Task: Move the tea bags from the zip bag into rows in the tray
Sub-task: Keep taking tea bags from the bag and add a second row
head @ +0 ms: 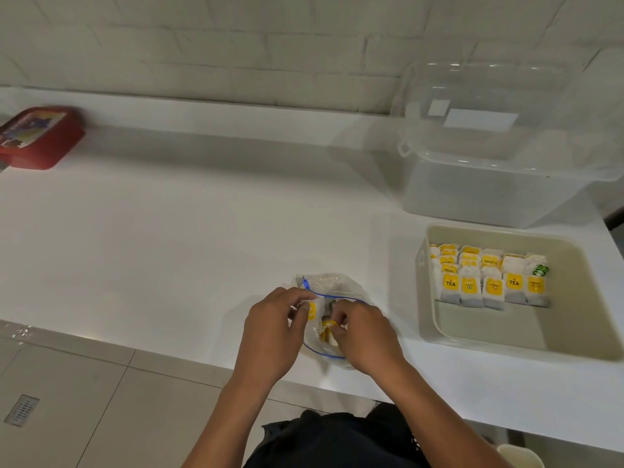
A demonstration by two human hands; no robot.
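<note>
In the head view, the zip bag point(332, 298) is seen lying on the white counter point(169, 248) close to its near edge, mouth turned up toward the camera, the blue zip line curving round the opening; the left hand point(273, 329) is curled on the bag's left lip, which is pinched and held open, while the right hand point(364, 332) is reached into the mouth from the right, its fingers closed in a pinch on a yellow-tagged tea bag point(327, 327) still inside the bag. That tea bag lies directly under the right fingertips, so the right hand is judged the nearer for the lift; its long axis cannot be told through the crumpled plastic. A few more tea bags are glimpsed in the zip bag. The tray point(506, 342) stands to the right, near the counter's right end, well apart from the bag; rows of tea bags point(489, 282) are packed in its far half, the near half bare. Behind the tray a clear lidded box point(489, 184) is set against the wall; a red tin point(40, 138) lies by the far left edge.
</note>
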